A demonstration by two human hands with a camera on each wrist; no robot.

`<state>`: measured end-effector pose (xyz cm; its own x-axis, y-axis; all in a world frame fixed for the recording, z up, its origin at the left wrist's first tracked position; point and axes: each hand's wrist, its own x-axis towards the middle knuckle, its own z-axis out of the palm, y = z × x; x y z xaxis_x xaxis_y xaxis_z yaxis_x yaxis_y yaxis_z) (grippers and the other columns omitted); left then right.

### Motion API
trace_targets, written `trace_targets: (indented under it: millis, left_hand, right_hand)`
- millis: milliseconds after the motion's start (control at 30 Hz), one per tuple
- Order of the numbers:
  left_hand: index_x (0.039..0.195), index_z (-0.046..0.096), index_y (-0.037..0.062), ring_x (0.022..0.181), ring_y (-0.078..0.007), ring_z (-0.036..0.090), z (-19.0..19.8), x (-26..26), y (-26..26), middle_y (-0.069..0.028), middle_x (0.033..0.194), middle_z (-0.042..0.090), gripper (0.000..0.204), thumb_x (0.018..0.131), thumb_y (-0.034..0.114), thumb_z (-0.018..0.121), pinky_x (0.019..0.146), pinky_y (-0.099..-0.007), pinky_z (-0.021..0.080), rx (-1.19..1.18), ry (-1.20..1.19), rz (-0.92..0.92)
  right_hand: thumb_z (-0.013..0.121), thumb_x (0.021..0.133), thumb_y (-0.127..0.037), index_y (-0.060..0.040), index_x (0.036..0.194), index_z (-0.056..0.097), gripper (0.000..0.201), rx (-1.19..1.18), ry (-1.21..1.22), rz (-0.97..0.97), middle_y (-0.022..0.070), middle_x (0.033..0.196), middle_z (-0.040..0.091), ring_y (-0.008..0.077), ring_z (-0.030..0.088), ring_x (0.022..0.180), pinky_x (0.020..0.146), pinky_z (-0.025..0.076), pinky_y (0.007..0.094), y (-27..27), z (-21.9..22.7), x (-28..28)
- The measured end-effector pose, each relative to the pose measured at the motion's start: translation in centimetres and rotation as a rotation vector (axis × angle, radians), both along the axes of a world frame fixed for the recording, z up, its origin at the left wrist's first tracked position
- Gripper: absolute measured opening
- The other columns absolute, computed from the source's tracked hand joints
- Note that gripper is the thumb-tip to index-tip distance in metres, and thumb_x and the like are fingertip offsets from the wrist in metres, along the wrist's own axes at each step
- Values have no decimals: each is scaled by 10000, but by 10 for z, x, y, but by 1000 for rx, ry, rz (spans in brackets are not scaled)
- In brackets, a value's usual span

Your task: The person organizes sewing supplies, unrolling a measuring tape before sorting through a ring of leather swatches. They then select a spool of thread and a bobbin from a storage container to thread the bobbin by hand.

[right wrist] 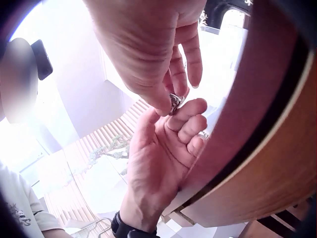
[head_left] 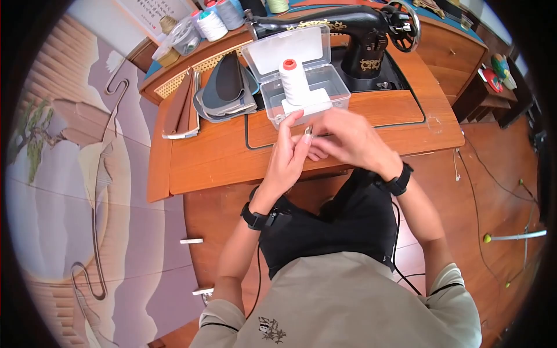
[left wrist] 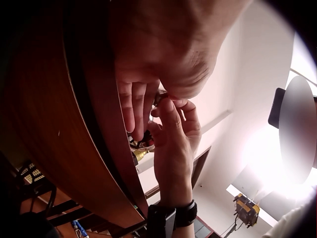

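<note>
A small silver metal bobbin case (right wrist: 175,103) sits between the fingertips of both hands, just in front of the table edge. My right hand (head_left: 354,139) pinches it from above with thumb and forefinger. Thumb and forefinger of my left hand (head_left: 288,153) hold it from the other side, its remaining fingers curled in the right wrist view. A small shiny bit (right wrist: 203,135) shows beside those curled fingers. Behind the hands, an open clear plastic box (head_left: 339,87) carries a white thread cone (head_left: 294,84) with a red top and a white card (head_left: 307,102).
A black sewing machine (head_left: 365,49) stands behind the box on the wooden table (head_left: 214,156). Left of the box lie stacked dark fabric pieces (head_left: 226,90) and brown strips (head_left: 183,107). Several thread spools (head_left: 212,26) line the back shelf. Cables (head_left: 476,185) trail over the floor.
</note>
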<state>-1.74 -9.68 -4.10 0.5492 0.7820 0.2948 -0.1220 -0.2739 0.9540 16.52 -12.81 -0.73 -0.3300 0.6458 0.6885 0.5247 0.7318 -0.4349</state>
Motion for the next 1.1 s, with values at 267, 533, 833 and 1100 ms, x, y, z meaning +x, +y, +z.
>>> trace_targets:
  millis: [267, 533, 833, 1100]
  left_hand:
    - [1232, 464, 16, 525, -52, 535, 1, -27, 21, -72, 712, 643, 272, 994, 140, 418, 474, -170, 386, 79, 24, 214]
    - [1103, 544, 28, 463, -33, 484, -3, -28, 24, -44, 640, 604, 192, 987, 159, 466, 418, -158, 332, -55, -92, 286]
    - [1086, 550, 24, 464, -42, 487, -3, -29, 26, -45, 632, 596, 184, 984, 141, 451, 422, -168, 335, -60, -114, 312]
    - [1083, 552, 22, 465, -44, 486, -1, -31, 25, -42, 635, 591, 185, 983, 140, 451, 423, -173, 331, -49, -103, 310]
  right_hand:
    - [686, 798, -196, -35, 831, 589, 190, -210, -351, -336, 118, 701, 620, 280, 601, 646, 616, 470, 381, 74, 47, 40]
    - [672, 782, -190, -36, 774, 661, 155, -294, -657, -388, 144, 739, 659, 328, 641, 752, 704, 507, 399, 110, 34, 32]
    - [639, 755, -137, -48, 808, 698, 119, -552, -890, -297, 114, 749, 679, 270, 662, 747, 680, 520, 359, 99, 76, 25]
    - [619, 739, -59, -22, 891, 686, 171, -724, -1223, -298, 141, 735, 670, 258, 633, 612, 543, 476, 351, 112, 68, 7]
